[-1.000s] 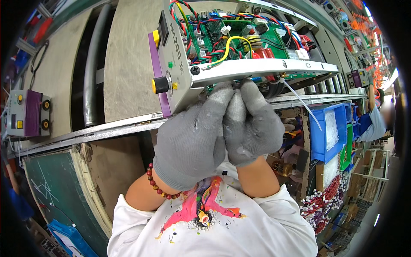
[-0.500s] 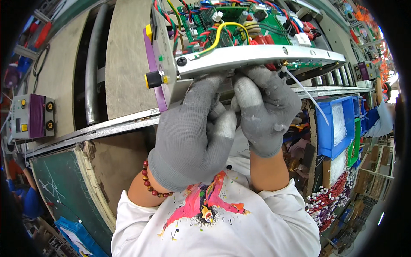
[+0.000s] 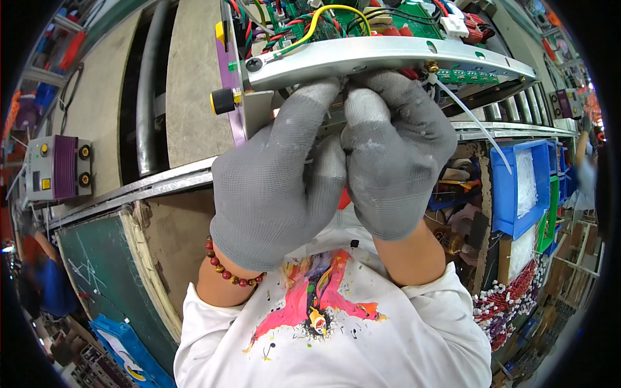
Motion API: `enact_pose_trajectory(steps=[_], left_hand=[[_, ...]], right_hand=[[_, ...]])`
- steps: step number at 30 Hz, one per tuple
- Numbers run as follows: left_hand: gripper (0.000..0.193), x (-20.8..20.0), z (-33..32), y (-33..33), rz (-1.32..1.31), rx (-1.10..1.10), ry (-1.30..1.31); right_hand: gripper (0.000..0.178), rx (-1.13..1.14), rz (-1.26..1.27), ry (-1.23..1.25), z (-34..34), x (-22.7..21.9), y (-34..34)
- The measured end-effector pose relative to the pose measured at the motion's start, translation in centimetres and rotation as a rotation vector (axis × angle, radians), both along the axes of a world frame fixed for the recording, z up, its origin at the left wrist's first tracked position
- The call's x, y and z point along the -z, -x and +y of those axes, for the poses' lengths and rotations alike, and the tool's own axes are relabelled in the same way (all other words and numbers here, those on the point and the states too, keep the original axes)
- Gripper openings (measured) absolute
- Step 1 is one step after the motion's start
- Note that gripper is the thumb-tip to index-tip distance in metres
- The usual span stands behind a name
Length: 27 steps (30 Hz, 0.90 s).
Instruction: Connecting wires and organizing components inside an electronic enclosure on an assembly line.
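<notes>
An opened electronic unit with a silver metal rail (image 3: pixel 381 55) along its near edge stands tilted before me. Green circuit boards (image 3: pixel 417 26) and coloured wires fill it. My left hand (image 3: pixel 275 181), in a grey knitted glove, reaches under the rail with its fingers bent. Beside it, my right hand (image 3: pixel 398 155), gloved alike, has its fingers curled and pressed together below the rail. The fingertips of both almost meet; what they pinch is hidden. A white cable tie (image 3: pixel 475 119) hangs from the unit right of my right hand. A black knob (image 3: pixel 224 101) sticks out of the purple-edged panel.
On the left, a silver-and-purple unit (image 3: pixel 58 168) stands on the conveyor boards near a metal roller (image 3: pixel 150 97). Blue bins (image 3: pixel 511 187) are at the right, above a bundle of red wires with white connectors (image 3: pixel 511 301). Other people are at both sides.
The unit's rail sits higher in view and shows more of the board beneath it on the right. Both hands have shifted slightly upward and stay under the rail, closer together.
</notes>
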<state>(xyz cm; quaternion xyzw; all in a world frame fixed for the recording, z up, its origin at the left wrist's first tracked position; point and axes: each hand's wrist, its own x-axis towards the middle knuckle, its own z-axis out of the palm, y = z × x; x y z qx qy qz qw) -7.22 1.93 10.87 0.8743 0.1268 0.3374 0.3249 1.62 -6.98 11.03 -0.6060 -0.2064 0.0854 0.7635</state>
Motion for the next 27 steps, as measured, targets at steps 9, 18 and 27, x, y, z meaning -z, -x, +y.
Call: enact_pose_trajectory(steps=[9,18,27], left_hand=[[0.048,-1.7,1.0,1.7,0.197,-0.049,-0.361],[0.049,-3.3,1.8,2.7,0.424,-0.044,-0.509],[0.063,-2.1,1.1,2.2,0.446,-0.008,-0.619]], right_hand=[[0.018,-0.072,-0.734,0.12,-0.7,0.9,-3.3],[0.032,-0.075,-1.2,0.408,-1.5,-0.2,-3.8],[0.042,0.01,-1.391,0.48,-2.5,0.5,-5.3]])
